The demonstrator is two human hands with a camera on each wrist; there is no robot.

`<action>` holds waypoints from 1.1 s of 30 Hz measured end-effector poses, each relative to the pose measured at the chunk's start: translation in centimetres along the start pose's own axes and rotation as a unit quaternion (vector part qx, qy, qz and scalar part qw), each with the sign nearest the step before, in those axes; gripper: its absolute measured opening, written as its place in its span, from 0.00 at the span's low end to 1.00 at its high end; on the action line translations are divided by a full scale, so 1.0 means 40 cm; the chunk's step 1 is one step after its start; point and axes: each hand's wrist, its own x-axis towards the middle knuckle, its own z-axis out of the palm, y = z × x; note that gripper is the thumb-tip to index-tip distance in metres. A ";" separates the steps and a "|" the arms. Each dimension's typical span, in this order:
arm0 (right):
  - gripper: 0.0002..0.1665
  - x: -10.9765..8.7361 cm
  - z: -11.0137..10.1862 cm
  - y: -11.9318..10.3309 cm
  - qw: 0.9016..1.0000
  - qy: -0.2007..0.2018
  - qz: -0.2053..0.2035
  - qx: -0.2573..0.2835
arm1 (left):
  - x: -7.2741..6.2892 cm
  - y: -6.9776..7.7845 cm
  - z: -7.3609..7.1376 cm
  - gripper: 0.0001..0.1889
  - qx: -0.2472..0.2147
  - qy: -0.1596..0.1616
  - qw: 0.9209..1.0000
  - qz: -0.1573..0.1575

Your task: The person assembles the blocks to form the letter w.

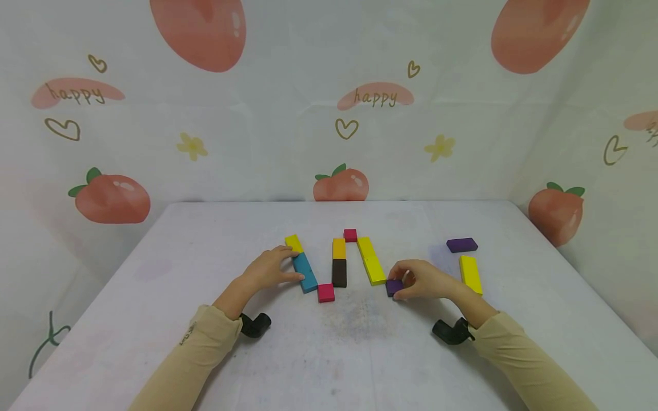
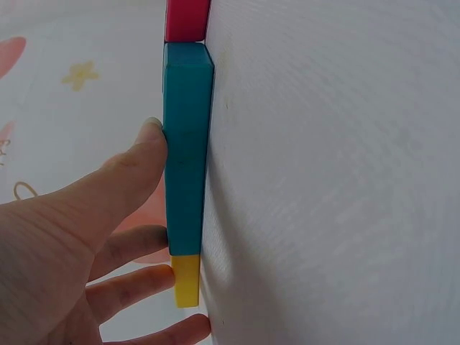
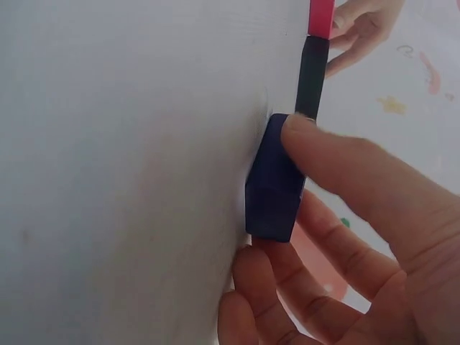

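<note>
My left hand (image 1: 267,267) lies along the left side of a slanted pair of blocks. Its thumb touches the teal block (image 1: 305,272), and its loosely spread fingers reach the yellow block (image 2: 187,282) at the far end. My right hand (image 1: 422,279) pinches a small dark purple block (image 1: 393,287) between thumb and fingers. The purple block sits on the table by the near end of a slanted yellow strip (image 1: 372,261). A red block (image 1: 326,293) adjoins the teal block's near end. Right of that stands a dark brown block (image 1: 339,273) with an orange-yellow block (image 1: 339,249) behind it.
Another red block (image 1: 350,235) lies at the back, at the top of the yellow strip. To the right, a purple block (image 1: 462,245) and a yellow block (image 1: 470,274) lie on the white table (image 1: 329,354). A printed cloth (image 1: 277,148) hangs behind.
</note>
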 end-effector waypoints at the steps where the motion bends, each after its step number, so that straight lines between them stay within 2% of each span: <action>1: 0.19 -0.002 -0.001 0.000 1.000 -0.001 -0.003 0.002 | 0.000 0.000 0.000 0.34 0.000 0.000 1.000 0.000; 6: 0.21 -0.012 -0.014 0.004 1.000 0.007 0.003 0.005 | 0.000 0.000 0.001 0.34 0.001 -0.001 1.000 -0.001; 12: 0.23 -0.041 -0.056 0.017 0.999 0.033 0.020 0.000 | 0.000 0.003 0.001 0.34 0.000 -0.003 1.000 -0.002; 20: 0.26 -0.097 -0.117 0.072 0.996 0.080 0.025 -0.029 | -0.001 0.002 -0.002 0.34 0.002 -0.001 1.000 -0.001; 27: 0.35 -0.152 -0.154 0.114 0.989 0.104 0.093 -0.039 | -0.003 0.004 -0.003 0.34 0.001 -0.001 1.000 0.002; 33: 0.46 -0.189 -0.171 0.161 0.987 0.078 0.137 -0.042 | -0.003 0.004 -0.003 0.34 -0.003 -0.002 1.000 0.002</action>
